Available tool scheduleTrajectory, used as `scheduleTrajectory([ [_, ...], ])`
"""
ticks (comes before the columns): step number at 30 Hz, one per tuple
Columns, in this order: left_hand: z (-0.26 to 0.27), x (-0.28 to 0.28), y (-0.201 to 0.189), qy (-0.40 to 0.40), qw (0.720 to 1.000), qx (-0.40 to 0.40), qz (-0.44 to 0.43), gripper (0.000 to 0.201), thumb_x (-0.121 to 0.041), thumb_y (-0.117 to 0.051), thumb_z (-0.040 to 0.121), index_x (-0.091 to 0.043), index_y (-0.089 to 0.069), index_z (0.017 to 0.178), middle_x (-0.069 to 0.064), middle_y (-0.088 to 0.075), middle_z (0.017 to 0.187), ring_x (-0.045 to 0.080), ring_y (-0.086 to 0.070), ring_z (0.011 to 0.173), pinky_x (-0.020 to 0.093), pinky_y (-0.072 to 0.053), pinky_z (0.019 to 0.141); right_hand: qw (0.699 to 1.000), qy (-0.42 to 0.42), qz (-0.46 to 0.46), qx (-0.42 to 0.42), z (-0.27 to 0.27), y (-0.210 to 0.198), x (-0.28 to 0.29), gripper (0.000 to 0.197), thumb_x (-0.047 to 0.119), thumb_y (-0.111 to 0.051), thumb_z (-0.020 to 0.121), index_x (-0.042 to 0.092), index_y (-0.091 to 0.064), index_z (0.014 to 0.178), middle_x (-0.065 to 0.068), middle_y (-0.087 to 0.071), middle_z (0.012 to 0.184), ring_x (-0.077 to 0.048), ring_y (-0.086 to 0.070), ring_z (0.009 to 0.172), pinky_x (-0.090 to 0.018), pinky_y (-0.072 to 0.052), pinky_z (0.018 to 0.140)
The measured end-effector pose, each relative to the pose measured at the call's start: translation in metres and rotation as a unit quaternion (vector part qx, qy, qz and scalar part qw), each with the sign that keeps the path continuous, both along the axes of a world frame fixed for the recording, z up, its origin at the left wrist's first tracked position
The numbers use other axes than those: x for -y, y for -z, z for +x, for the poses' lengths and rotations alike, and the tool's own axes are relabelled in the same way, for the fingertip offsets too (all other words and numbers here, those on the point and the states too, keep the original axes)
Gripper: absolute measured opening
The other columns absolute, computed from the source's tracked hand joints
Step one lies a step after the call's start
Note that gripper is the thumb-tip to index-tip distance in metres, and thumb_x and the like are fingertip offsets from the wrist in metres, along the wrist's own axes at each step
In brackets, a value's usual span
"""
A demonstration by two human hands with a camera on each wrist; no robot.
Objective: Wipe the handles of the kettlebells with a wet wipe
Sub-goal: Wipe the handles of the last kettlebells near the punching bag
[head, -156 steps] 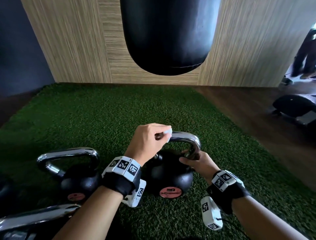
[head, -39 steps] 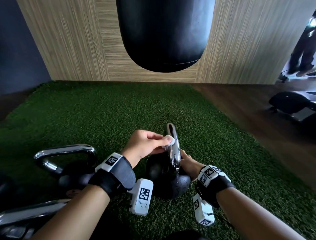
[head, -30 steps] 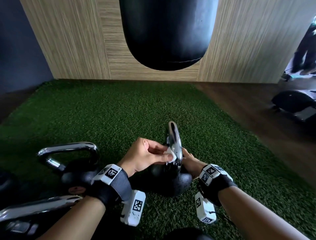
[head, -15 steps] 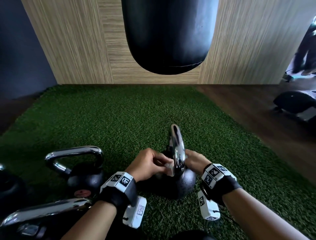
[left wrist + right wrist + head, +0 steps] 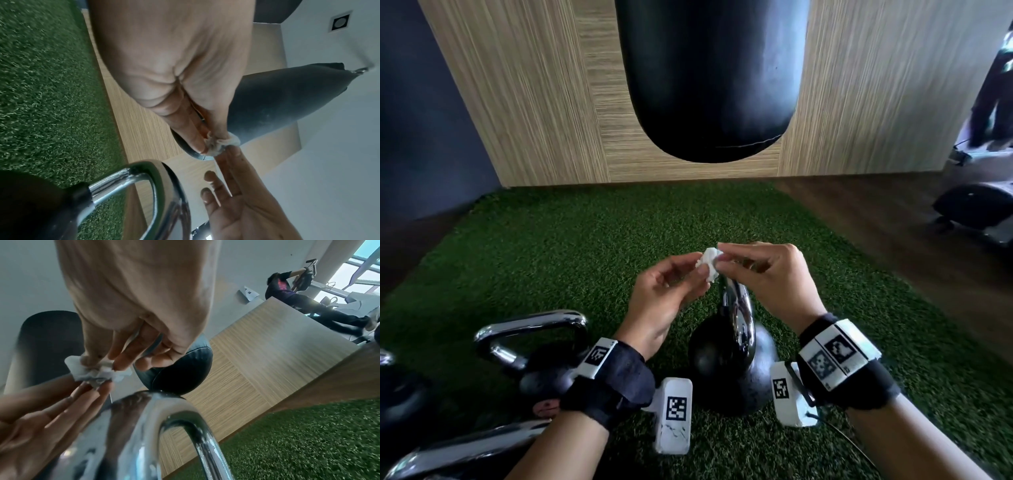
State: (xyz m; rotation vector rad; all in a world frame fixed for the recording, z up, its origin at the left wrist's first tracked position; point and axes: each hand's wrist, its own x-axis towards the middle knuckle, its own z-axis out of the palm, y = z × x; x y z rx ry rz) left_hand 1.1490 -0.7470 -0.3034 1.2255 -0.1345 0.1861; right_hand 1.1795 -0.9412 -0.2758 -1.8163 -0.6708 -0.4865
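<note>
Turf [image 5: 571, 246]: both hands pinch wet wipe [image 5: 710, 263] above kettlebell [image 5: 732, 363].

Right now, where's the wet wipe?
In the head view the wet wipe is a crumpled wad pinched between the fingertips of the left hand and right hand, held above the middle kettlebell's chrome handle.
</note>
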Motion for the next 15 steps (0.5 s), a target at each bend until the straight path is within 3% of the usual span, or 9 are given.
scheduleTrajectory([
  [3,-0.001,0.004,-0.003,0.021,1.000,0.010,-0.015,0.026,-0.018,-0.080,0.076,-0.015,-0.082,0.102,0.012,-0.078,0.111,0.021,-0.076,0.101,0.025,-0.061,0.082,1.000,-0.010,0.014,-0.008,0.000,0.000,-0.001,0.030,0.026,-0.086,0.076,0.021,-0.081,0.105,0.012,-0.079,0.095,-0.006,-0.075,0.082,-0.025,-0.061,0.073],
  [8,-0.003,0.005,-0.007,0.083,0.995,0.049,-0.001,0.027,-0.014,-0.061,0.096,-0.017,-0.078,0.117,0.013,-0.072,0.127,0.022,-0.070,0.115,0.037,-0.058,0.097,0.999,-0.012,0.045,0.020,-0.001,-0.009,0.002,0.032,0.019,-0.087,0.078,0.014,-0.079,0.108,0.011,-0.078,0.099,0.001,-0.075,0.080,-0.016,-0.060,0.066],
  [12,-0.003,0.011,-0.011,0.043,0.984,0.093,0.143,0.058,0.007,-0.049,0.088,-0.032,-0.071,0.125,-0.004,-0.070,0.132,0.014,-0.061,0.127,0.037,-0.047,0.099,0.997,0.014,0.081,0.002,0.000,-0.010,0.004,0.028,0.018,-0.086,0.076,0.022,-0.080,0.103,0.014,-0.079,0.090,-0.002,-0.075,0.079,-0.020,-0.061,0.069],
  [14,-0.003,0.015,-0.006,0.010,0.978,0.062,0.200,0.076,0.017,-0.053,0.077,-0.038,-0.061,0.129,-0.012,-0.070,0.128,0.006,-0.061,0.125,0.036,-0.045,0.101,0.995,0.023,0.095,-0.007,0.002,-0.007,0.008,0.028,0.014,-0.086,0.076,0.028,-0.078,0.100,0.013,-0.079,0.088,-0.005,-0.076,0.078,-0.024,-0.062,0.069],
  [15,-0.001,0.014,-0.002,0.004,0.972,0.030,0.233,0.080,0.013,-0.059,0.073,-0.041,-0.055,0.132,-0.016,-0.068,0.130,0.003,-0.058,0.126,0.037,-0.044,0.105,0.994,0.027,0.103,-0.009,0.004,-0.005,0.010,0.029,0.013,-0.085,0.077,0.032,-0.077,0.097,0.014,-0.079,0.087,-0.006,-0.076,0.078,-0.024,-0.062,0.069],
])
